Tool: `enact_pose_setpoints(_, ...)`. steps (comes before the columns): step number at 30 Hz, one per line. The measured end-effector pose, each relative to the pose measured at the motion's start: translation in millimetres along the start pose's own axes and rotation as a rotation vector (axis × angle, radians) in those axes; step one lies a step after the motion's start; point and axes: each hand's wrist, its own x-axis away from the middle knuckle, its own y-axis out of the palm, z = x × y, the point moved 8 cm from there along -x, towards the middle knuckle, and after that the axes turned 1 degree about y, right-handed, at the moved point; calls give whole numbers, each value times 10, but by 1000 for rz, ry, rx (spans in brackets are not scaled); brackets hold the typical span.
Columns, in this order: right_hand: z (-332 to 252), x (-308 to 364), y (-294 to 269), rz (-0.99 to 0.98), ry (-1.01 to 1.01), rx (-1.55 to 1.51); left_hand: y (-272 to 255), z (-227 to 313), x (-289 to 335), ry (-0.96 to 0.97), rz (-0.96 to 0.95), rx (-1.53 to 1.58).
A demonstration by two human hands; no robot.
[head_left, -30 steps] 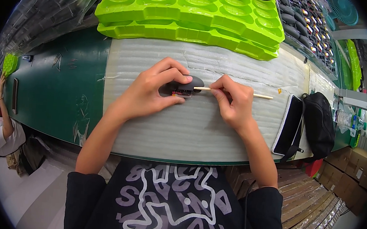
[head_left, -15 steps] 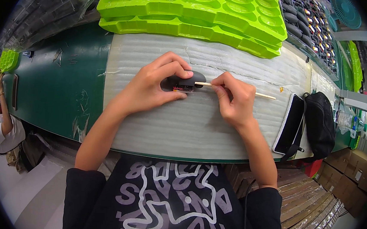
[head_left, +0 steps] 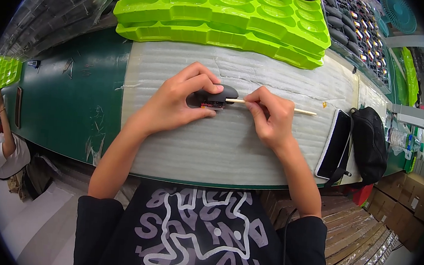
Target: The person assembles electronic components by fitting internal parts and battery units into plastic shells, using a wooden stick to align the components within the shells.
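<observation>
My left hand [head_left: 185, 96] grips a black rounded device [head_left: 230, 92], shaped like a computer mouse, between thumb and fingers. Small red parts, like a circuit board, show at its near side just above my thumb. Pinched in my right hand [head_left: 273, 111] is a thin pale wooden stick [head_left: 305, 112]. The stick's left tip meets the near edge of the device, though whether it goes inside is too small to make out. Both hands are over the white foam sheet [head_left: 210, 152], and my left fingers hide the device's left end.
Stacked bright green trays [head_left: 220, 33] with round hollows stand at the far side, a few black pieces in them. On the right lie a phone-like black slab [head_left: 333, 144] and a black pouch [head_left: 369, 140]. Another person [head_left: 4, 146] reaches to a green tray [head_left: 7, 72] at far left.
The whole view has shifted slightly. The stick's tip and the device sit at a slightly different angle to each other; both hands keep their grips.
</observation>
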Motion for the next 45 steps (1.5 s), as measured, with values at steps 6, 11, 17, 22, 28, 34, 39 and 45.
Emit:
enact_pose_setpoints(6, -74, -32, -2, -24, -47, 48, 10, -22, -2, -27, -11, 57)
enact_pose_setpoints(11, -42, -72, -15, -17, -56, 50, -1, -90, -23, -120, -44, 80)
enact_pose_setpoints(17, 122, -83, -184, 114, 49, 70, -8, -249, -5, -370, 35, 445)
enact_pose_setpoints(22, 84, -121, -151, 140, -8, 235, -96, -105, -122, -357, 137, 473)
enact_pose_setpoints(28, -24, -114, -53, 59, -164, 284, 19, 231, -559, -224, 85, 445)
enact_pose_setpoints(34, 152, -90, -371, 301, 48, -401, 282, 109, -591, -174, 157, 483)
enact_pose_setpoints(39, -57, -113, -400, 236, -110, -261, 379, 114, -424, -175, 77, 270)
enact_pose_setpoints(45, -79, -114, -249, 9, -51, -240, 352, -52, -290, -215, 139, 454)
